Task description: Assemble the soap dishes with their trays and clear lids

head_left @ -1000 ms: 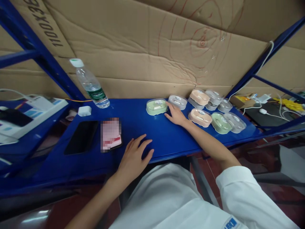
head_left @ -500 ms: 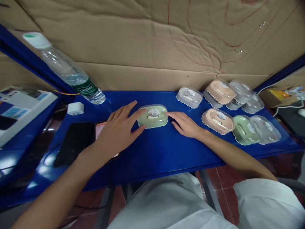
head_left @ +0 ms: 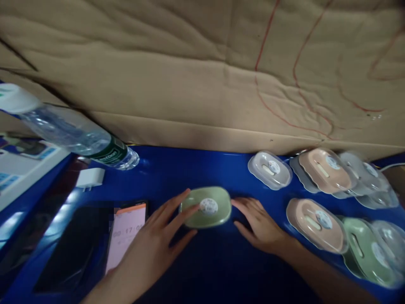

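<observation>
The green box lies on the blue shelf, in front of the cardboard wall; the left hand is at the box's left side, fingers spread wide, fingertips touching its left edge and top, not closed round it; the right hand lies flat and open at the box's right, its fingertips just at the box's edge, though actual contact cannot be told. Right of the box sit a clear box, then two pink boxes and more beyond, blurred. Left of the box a phone with a lit pink screen lies partly under the left wrist; behind it stand a white plug and a water bottle.
</observation>
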`<state>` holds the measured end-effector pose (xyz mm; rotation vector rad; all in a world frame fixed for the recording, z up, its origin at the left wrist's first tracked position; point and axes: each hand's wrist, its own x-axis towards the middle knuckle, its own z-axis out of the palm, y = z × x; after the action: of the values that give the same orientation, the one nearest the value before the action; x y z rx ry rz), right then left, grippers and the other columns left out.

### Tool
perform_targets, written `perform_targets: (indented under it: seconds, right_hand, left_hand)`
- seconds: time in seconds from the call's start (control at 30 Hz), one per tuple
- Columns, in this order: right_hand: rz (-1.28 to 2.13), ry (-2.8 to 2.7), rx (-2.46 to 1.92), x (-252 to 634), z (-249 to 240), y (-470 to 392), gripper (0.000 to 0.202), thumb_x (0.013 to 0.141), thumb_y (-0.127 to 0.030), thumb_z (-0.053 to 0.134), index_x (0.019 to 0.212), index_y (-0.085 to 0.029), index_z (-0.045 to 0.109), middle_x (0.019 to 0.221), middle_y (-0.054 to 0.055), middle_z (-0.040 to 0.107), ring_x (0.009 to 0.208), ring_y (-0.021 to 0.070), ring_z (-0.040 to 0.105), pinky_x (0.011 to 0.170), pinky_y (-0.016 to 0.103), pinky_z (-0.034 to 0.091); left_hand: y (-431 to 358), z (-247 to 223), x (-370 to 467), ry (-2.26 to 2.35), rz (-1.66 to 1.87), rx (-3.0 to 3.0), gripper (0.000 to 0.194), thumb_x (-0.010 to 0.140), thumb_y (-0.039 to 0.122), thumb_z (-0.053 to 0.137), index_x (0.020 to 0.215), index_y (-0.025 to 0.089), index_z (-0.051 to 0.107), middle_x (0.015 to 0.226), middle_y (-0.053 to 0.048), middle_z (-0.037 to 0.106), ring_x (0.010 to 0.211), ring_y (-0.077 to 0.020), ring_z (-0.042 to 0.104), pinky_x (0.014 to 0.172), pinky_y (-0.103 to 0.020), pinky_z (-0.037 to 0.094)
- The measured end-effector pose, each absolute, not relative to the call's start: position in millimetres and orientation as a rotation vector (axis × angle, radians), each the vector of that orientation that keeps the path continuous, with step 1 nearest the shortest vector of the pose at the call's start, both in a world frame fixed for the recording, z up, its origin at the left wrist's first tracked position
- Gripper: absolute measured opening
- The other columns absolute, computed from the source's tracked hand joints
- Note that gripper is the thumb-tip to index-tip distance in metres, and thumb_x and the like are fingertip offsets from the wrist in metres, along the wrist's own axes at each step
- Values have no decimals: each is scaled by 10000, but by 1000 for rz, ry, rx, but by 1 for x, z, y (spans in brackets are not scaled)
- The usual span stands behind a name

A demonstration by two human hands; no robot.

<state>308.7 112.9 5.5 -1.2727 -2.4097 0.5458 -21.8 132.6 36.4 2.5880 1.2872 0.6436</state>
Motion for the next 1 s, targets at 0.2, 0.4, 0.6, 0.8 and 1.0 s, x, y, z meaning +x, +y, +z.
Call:
perform_targets:
  seconds: [0.2,0.4,0.6,0.8,1.0]
  right_hand:
    - [518,-2376,-1286,311,4,114,671,1067,-268,563,1693,-311,326,1420,132,718,1282,323,720,1044,567,634]
    - [477,-2414,-1317,320,-5,110,734,1070,-327,573,1741,-344,277,1405,136,728,1264,368,733,957,611,665]
    - [467,-2420,-1322,322,-7,108,749,1067,-308,592,1745,-345,278,1394,138,734,1250,373,739,947,606,657]
    - [464,-2423,-1308,316,2,114,751,1079,-296,588,1751,-334,253,1397,140,726,1260,365,726,968,583,638]
    - [483,-2406,-1370,317,1,110,789,1070,-308,605,1759,-409,234,1430,114,707,1296,397,703,989,632,608]
  left_hand:
    - [127,36,-15,1322,613,2694,470,1086,293,564,1555,269,577,1620,-155,585,1350,-342,700,976,-504,695]
    - [121,37,-10,1335,553,2593,533,1049,234,612,1576,268,542,1686,-180,503,1462,-370,612,1068,-553,653]
    - [120,38,-7,1346,538,2507,525,1022,198,638,1539,254,564,1699,-190,479,1481,-378,593,1092,-559,640]
    - [123,40,-9,1343,533,2557,495,1054,244,624,1542,262,551,1682,-195,501,1464,-376,611,1092,-571,640]
    - [118,47,-16,1366,499,2534,613,1022,265,684,1602,358,510,1711,-103,496,1441,-373,641,1112,-577,637]
